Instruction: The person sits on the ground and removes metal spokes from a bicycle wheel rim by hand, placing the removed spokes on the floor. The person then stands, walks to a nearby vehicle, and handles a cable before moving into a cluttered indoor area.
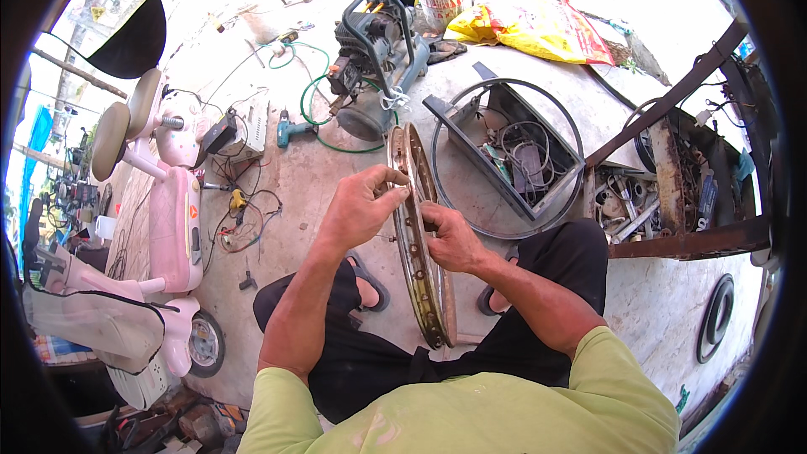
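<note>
A weathered metal wheel rim (431,315) with a row of holes along its band stands on edge between my legs, seen nearly edge-on. My left hand (366,202) is closed at the rim's upper left side, thumb and forefinger pinched against the band; any small piece between them is too small to make out. My right hand (450,235) grips the rim from the right, a little lower, its fingers partly hidden behind the metal.
An air compressor (366,122), cordless drill (294,129), pink scooter (172,227) and tangled wires (244,223) lie ahead and left. At right are a black metal box (513,193) inside a hoop, a rusty frame (681,244) and tyres (716,319). A yellow sack (521,29) lies behind.
</note>
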Demonstrator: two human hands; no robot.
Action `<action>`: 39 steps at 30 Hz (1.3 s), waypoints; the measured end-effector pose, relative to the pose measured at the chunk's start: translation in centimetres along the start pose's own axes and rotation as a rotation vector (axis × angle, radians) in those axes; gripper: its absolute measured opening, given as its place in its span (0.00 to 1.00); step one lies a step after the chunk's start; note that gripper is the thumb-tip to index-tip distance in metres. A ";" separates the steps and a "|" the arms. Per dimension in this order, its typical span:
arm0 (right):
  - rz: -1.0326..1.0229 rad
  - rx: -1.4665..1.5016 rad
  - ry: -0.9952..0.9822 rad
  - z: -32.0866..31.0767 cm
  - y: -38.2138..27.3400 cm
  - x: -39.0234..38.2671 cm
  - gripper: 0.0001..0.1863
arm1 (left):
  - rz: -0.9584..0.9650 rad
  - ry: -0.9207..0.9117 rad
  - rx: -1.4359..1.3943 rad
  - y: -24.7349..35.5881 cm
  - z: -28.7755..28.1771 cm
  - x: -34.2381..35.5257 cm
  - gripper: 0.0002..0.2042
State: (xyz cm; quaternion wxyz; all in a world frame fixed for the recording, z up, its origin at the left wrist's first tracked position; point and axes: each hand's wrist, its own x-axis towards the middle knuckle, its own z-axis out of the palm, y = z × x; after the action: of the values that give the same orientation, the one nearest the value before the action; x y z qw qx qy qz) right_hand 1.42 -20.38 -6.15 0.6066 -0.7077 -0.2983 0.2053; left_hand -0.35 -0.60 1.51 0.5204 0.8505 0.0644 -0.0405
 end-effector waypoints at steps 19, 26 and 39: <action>-0.012 0.028 -0.012 0.2 0.5 -0.2 0.12 | 0.034 0.015 0.106 0.1 0.0 -0.1 0.11; -0.024 -0.007 -0.012 0.0 0.3 -0.1 0.12 | 0.007 0.009 0.028 -0.3 0.1 -0.1 0.10; -0.016 0.006 -0.010 0.0 0.2 -0.2 0.12 | 0.019 0.027 0.032 -0.8 0.4 0.0 0.08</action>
State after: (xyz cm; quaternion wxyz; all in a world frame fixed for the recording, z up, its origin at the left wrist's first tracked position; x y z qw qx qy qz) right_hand 1.31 -20.47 -6.32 0.6087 -0.7025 -0.3064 0.2049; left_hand -0.46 -0.58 0.68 0.5063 0.8597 0.0630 -0.0250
